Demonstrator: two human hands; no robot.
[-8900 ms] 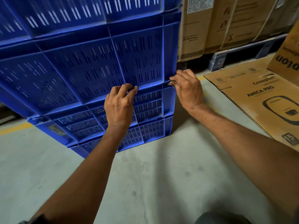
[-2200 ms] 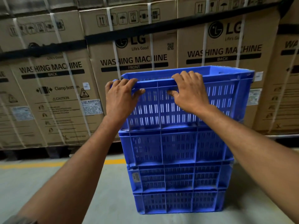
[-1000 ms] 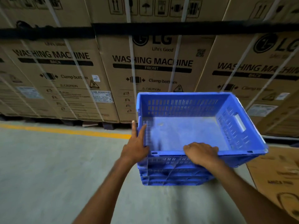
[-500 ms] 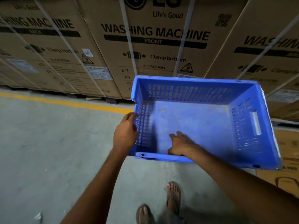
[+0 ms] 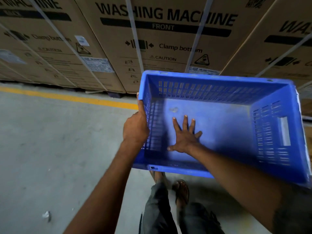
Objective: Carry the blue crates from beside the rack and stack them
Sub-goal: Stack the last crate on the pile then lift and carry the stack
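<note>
Reaching forward, your left hand (image 5: 135, 128) grips the crate (image 5: 228, 129) by its left wall, thumb up along the corner. Your right hand (image 5: 184, 135) lies open, fingers spread flat on the crate's bottom, holding nothing. That crate hangs above the floor (image 5: 55, 149).

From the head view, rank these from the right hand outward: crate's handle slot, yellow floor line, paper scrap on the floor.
From the right hand, palm flat on the crate floor:
1. Handle slot, crate's right wall.
2. Yellow floor line, left, by the boxes.
3. Paper scrap, far lower left.
</note>
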